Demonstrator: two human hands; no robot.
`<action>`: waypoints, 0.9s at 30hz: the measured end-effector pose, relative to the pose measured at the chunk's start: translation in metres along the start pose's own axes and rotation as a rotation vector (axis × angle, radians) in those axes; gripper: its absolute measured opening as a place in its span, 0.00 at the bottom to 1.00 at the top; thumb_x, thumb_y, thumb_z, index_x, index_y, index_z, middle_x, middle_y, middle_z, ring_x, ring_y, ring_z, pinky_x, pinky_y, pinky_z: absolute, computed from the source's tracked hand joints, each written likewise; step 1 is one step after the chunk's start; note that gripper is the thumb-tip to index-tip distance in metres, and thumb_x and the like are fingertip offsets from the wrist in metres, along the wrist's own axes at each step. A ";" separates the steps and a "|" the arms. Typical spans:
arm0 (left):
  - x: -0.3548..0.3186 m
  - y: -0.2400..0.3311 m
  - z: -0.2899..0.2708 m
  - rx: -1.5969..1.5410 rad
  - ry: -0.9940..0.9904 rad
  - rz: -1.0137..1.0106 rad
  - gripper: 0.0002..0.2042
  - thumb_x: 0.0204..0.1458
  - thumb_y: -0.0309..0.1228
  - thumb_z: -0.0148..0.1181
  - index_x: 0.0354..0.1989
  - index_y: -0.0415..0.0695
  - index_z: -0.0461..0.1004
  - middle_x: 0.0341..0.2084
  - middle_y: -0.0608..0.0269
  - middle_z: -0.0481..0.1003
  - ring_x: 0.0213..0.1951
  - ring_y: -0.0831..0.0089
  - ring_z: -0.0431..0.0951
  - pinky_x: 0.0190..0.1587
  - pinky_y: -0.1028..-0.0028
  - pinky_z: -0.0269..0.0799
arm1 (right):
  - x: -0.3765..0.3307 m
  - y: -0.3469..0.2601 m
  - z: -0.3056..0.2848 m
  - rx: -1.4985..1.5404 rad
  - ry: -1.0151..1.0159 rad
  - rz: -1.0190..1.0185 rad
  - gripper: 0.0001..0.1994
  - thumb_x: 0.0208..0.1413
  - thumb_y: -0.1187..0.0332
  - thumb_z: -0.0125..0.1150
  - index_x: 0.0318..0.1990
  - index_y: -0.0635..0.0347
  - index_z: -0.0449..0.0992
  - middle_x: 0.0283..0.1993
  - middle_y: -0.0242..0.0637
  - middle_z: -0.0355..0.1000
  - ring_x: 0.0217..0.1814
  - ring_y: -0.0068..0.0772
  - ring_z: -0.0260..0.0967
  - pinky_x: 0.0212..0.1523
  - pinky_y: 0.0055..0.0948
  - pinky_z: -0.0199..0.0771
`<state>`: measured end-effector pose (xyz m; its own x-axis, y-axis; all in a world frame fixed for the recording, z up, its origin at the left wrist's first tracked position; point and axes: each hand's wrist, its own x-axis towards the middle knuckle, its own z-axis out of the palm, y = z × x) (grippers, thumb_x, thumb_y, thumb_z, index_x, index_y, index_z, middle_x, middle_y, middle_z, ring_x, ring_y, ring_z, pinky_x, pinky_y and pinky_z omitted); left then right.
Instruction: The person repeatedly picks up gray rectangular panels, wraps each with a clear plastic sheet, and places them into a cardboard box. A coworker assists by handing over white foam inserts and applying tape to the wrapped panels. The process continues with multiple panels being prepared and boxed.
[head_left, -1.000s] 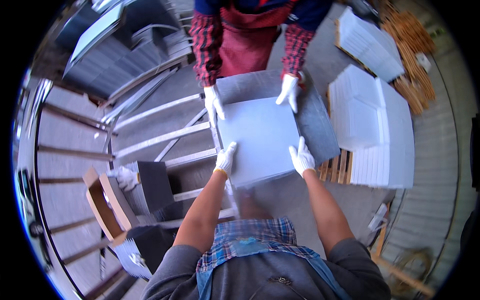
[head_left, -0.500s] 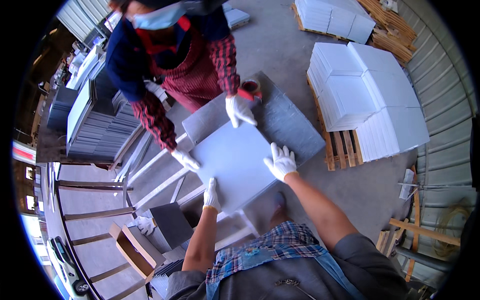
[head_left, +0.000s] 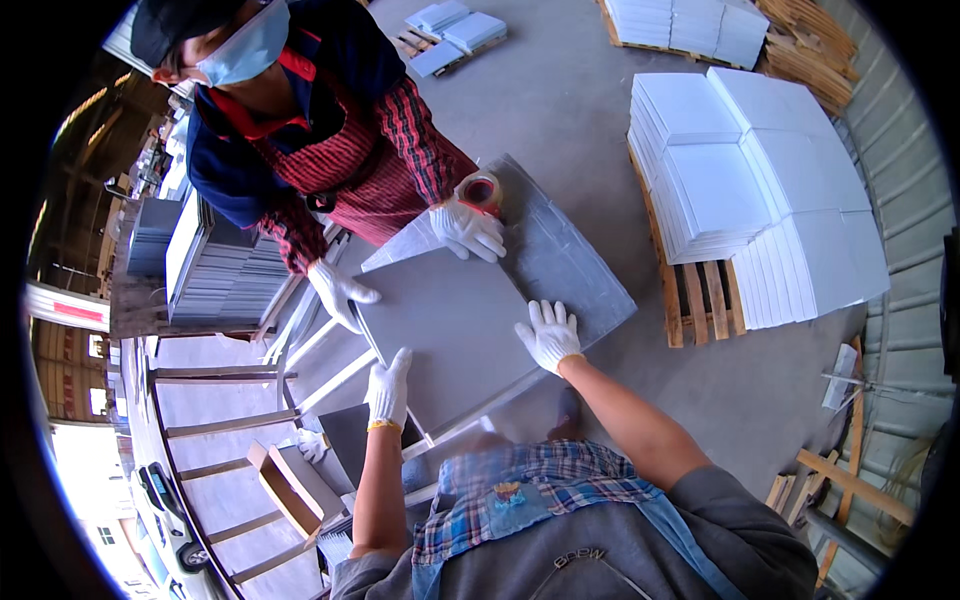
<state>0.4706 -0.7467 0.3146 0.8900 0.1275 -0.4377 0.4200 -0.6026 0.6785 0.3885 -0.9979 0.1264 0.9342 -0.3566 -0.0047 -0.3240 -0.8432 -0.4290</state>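
A flat grey rectangular panel [head_left: 455,325] lies on a larger grey sheet-topped stack [head_left: 575,265] in front of me. My left hand [head_left: 387,392], in a white knit glove, rests against the panel's left edge with its fingers stretched out. Spread fingers of my gloved right hand [head_left: 548,336] lie flat at the panel's right edge. Across from me stands a person in a red striped apron [head_left: 370,190] and a mask. One white-gloved hand of theirs [head_left: 342,294] touches the left corner; the other [head_left: 468,230] rests at the far edge, beside a red tape dispenser [head_left: 480,193].
White stacked panels [head_left: 760,190] stand on a wooden pallet [head_left: 705,295] at right. Dark panel stacks [head_left: 225,275] sit at left. Below them are a slatted metal frame [head_left: 225,428] and an open cardboard box [head_left: 290,490]. Wood strips [head_left: 850,485] lie near the right wall.
The view has shifted slightly. The co-worker is more upright, with the hands still at the panel. My left hand has slid along the left edge; the panel's face looks darker grey.
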 end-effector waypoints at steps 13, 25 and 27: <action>-0.061 0.134 0.068 0.395 0.190 0.436 0.38 0.46 0.59 0.66 0.41 0.26 0.67 0.30 0.34 0.78 0.36 0.41 0.82 0.41 0.57 0.76 | -0.031 -0.074 -0.206 0.689 -0.065 -0.360 0.41 0.51 0.49 0.69 0.68 0.59 0.60 0.64 0.52 0.65 0.65 0.55 0.64 0.64 0.47 0.66; -0.056 0.143 0.018 0.804 -0.009 1.138 0.25 0.50 0.36 0.61 0.57 0.40 0.69 0.43 0.47 0.78 0.47 0.53 0.80 0.50 0.56 0.75 | -0.037 -0.089 -0.232 0.250 -0.041 -0.022 0.49 0.41 0.54 0.73 0.70 0.58 0.53 0.58 0.53 0.73 0.51 0.55 0.76 0.49 0.45 0.78; -0.050 0.151 0.025 0.847 0.161 1.669 0.30 0.45 0.34 0.62 0.61 0.45 0.68 0.57 0.46 0.73 0.61 0.49 0.72 0.63 0.52 0.66 | -0.033 -0.083 -0.233 0.258 -0.003 -0.014 0.46 0.43 0.53 0.72 0.70 0.58 0.56 0.55 0.55 0.74 0.50 0.58 0.76 0.49 0.46 0.78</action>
<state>0.4846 -0.8640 0.4241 0.2654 -0.8921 0.3656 -0.9256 -0.3418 -0.1624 0.3502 -1.0097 0.3732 0.9387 -0.3448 0.0005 -0.2631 -0.7172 -0.6453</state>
